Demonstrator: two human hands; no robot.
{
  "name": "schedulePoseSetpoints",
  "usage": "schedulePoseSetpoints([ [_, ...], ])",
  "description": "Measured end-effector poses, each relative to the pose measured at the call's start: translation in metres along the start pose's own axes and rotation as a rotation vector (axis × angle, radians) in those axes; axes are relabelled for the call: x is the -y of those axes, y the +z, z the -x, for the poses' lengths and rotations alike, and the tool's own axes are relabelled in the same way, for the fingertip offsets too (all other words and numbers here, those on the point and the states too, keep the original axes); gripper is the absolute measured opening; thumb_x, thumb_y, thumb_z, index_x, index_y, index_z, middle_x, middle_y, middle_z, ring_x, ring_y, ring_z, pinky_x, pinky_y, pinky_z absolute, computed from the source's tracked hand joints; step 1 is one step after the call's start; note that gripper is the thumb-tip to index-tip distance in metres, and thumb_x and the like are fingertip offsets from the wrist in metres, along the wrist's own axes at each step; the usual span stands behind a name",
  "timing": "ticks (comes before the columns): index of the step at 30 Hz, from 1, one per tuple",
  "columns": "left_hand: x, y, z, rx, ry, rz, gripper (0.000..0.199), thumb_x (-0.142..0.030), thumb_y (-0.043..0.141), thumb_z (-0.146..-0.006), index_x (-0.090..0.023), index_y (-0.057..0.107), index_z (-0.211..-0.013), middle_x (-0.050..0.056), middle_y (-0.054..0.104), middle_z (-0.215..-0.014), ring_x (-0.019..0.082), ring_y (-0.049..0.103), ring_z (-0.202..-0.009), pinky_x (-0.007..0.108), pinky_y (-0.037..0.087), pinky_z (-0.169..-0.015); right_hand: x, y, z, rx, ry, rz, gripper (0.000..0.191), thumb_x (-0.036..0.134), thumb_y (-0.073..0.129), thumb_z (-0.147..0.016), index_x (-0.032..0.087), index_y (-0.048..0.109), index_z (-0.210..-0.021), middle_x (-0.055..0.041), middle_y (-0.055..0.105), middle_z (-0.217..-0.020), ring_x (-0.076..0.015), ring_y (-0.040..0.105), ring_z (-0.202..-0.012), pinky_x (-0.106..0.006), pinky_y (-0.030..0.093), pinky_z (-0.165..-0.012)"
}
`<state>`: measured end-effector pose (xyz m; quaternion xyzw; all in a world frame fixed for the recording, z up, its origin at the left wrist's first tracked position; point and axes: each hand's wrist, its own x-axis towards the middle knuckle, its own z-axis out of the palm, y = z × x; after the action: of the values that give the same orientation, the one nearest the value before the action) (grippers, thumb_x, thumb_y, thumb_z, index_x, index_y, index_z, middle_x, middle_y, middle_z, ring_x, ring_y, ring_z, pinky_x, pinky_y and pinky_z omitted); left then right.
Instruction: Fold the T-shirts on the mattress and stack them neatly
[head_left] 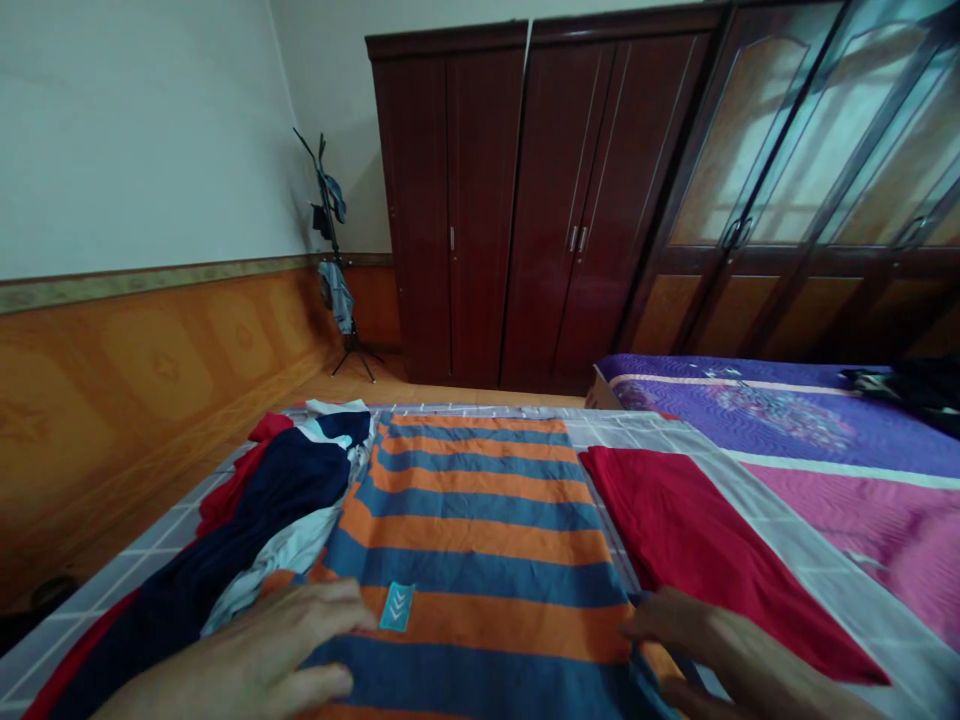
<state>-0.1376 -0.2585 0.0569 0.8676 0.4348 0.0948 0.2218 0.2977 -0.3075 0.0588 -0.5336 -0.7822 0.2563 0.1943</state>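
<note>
An orange and blue-grey striped garment [480, 530] lies spread out in front of me, with a small teal patch [397, 607] bearing white chevrons on it. Over its near left edge is my left hand [277, 645], thumb and fingers apart, close to the patch. My right hand [697, 640] is at the near right edge, its fingers closed on the striped cloth, which bunches up there. A folded red garment [720, 550] lies just right of the striped one. On the left is a pile of dark blue, red and white clothes [277, 500].
The clothes lie on a grey checked bed cover [645, 430]. Another bed with a purple and pink cover [720, 390] adjoins on the right, dark cloth on it. Dark red wardrobes [480, 220] line the far wall. A coat stand [335, 250] is in the corner.
</note>
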Motion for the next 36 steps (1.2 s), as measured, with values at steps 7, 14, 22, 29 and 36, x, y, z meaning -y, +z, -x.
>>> schedulePoseSetpoints([
  [7, -0.036, 0.015, -0.170, 0.018, 0.173, -0.093, 0.033, -0.030, 0.052, -0.088, -0.022, 0.058, -0.119, 0.006, 0.060, -0.121, 0.022, 0.056, -0.113, 0.035, 0.043, -0.098, -0.042, -0.026, -0.159, -0.102, 0.334, 0.106, 0.012, 0.015, 0.058, -0.075, 0.018, 0.069, -0.073, -0.0030, 0.068, -0.073, -0.0177, 0.063, -0.074, -0.025, 0.047, -0.068],
  [14, 0.011, 0.092, -0.233, -0.205, 0.010, -0.216, 0.050, -0.041, 0.044, -0.093, -0.014, 0.046, -0.135, 0.015, 0.038, -0.145, 0.030, 0.030, -0.136, 0.051, 0.025, -0.111, -0.125, -0.034, -0.247, -0.094, 0.717, 0.024, 0.023, 0.035, 0.056, -0.090, 0.013, 0.061, -0.095, -0.0018, 0.063, -0.086, -0.0111, 0.060, -0.069, -0.027, 0.052, -0.062],
  [22, 0.017, 0.094, -0.234, -0.215, 0.009, -0.216, 0.047, -0.041, 0.045, -0.092, -0.019, 0.048, -0.134, 0.011, 0.041, -0.144, 0.027, 0.032, -0.136, 0.050, 0.026, -0.112, -0.158, -0.022, -0.280, -0.146, 0.697, -0.219, 0.018, 0.029, 0.062, -0.085, 0.014, 0.059, -0.075, 0.0061, 0.053, -0.054, -0.0054, 0.046, -0.041, -0.018, 0.038, -0.040],
  [29, 0.022, 0.101, -0.236, -0.265, 0.031, -0.206, 0.044, -0.037, 0.048, -0.091, -0.022, 0.050, -0.132, 0.007, 0.043, -0.143, 0.026, 0.036, -0.134, 0.049, 0.030, -0.111, -0.172, -0.014, -0.262, -0.391, 0.495, -0.567, 0.012, 0.027, 0.063, -0.071, 0.017, 0.057, -0.071, 0.0068, 0.048, -0.046, -0.0063, 0.043, -0.040, -0.017, 0.035, -0.039],
  [36, 0.024, 0.103, -0.237, -0.259, 0.032, -0.236, 0.043, -0.038, 0.045, -0.093, -0.022, 0.049, -0.133, 0.008, 0.043, -0.143, 0.026, 0.036, -0.133, 0.051, 0.031, -0.110, -0.168, -0.013, -0.259, -0.410, 0.414, -0.801, 0.060, 0.026, 0.064, -0.069, 0.011, 0.047, -0.124, 0.0023, 0.058, -0.056, -0.0107, 0.050, -0.043, -0.020, 0.036, -0.038],
])
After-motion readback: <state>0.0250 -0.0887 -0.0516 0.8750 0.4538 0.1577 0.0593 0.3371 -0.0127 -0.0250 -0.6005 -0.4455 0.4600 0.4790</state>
